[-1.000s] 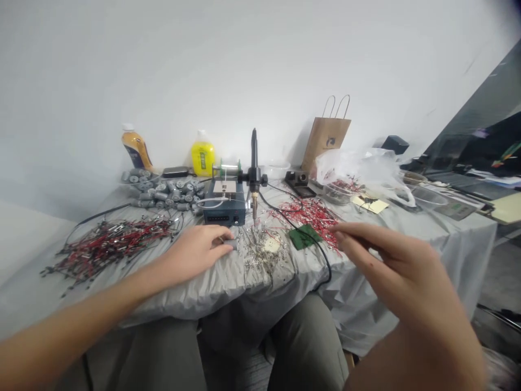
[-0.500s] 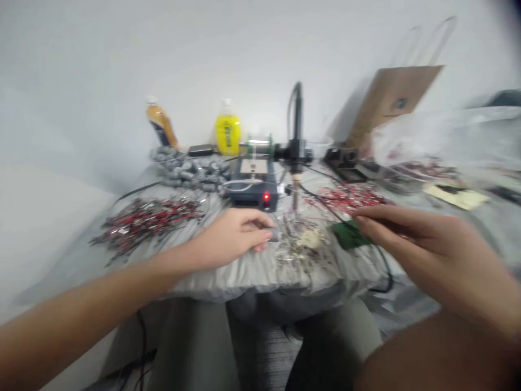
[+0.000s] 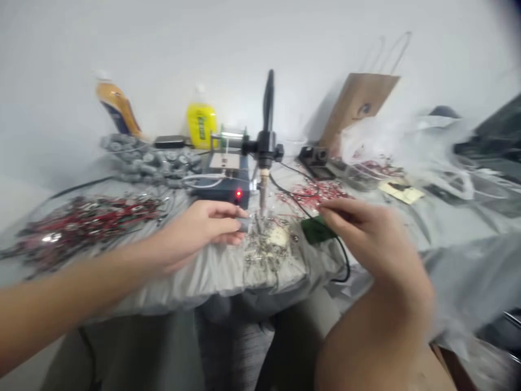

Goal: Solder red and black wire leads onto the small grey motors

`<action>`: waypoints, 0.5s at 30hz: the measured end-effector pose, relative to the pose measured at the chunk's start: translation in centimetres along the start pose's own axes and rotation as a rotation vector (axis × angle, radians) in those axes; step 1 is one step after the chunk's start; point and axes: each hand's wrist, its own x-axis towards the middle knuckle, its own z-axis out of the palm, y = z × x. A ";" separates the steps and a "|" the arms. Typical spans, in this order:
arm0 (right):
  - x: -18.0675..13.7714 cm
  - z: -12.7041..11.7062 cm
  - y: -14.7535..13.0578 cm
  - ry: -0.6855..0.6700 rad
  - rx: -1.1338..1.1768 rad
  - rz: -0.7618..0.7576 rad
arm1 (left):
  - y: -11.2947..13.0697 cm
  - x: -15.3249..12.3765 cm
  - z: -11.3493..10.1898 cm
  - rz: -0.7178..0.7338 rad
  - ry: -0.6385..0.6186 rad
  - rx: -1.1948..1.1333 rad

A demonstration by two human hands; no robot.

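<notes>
Between the thumb and fingers of my left hand (image 3: 209, 225) is a small grey cylindrical part (image 3: 243, 224), at the table's front just left of the soldering iron's tip. The soldering iron (image 3: 264, 146) points downward in a black clamp. Under it, dark bits of scrap (image 3: 264, 255) and a pale yellowish lump (image 3: 279, 237) lie on the covered table. My right hand (image 3: 362, 228) is closed in a pinch over a green pad (image 3: 316, 230), near a pile of red wires (image 3: 319, 194). Blur hides whatever its fingertips hold.
A blue soldering station (image 3: 223, 184) with a lit red light stands behind my left hand, with a solder spool (image 3: 233, 140) above. Left are red and black wires (image 3: 97, 222) and grey cylindrical parts (image 3: 150, 165). A black cable (image 3: 345, 260) loops over the front edge.
The view has turned to the right, so the table's things sit further left. My left hand still holds the grey part; my right hand stays pinched near the green pad.
</notes>
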 end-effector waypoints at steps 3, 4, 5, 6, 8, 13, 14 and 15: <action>0.4 0.7 0.7 -0.026 -0.063 0.067 | -0.3 1.5 0.3 0.003 -0.006 0.020; 0.4 0.9 0.9 -0.036 -0.071 0.070 | -0.3 1.8 0.4 0.008 -0.006 0.029; 0.4 0.9 1.1 -0.042 -0.074 0.063 | -0.3 2.0 0.5 0.014 -0.002 0.039; 0.4 1.0 1.2 -0.046 -0.074 0.053 | -0.3 2.2 0.5 0.021 0.001 0.052; 0.4 1.2 1.3 -0.048 -0.069 0.024 | -0.5 2.4 0.2 0.039 0.001 0.076; 1.0 3.3 0.7 -0.067 -0.098 -0.044 | -1.7 2.6 -0.5 0.056 -0.027 0.088; 1.1 4.0 0.6 -0.074 -0.110 -0.048 | -1.9 2.5 -0.5 0.051 -0.029 0.092; 1.3 4.7 0.6 -0.077 -0.123 -0.048 | -2.0 2.4 -0.6 0.046 -0.031 0.097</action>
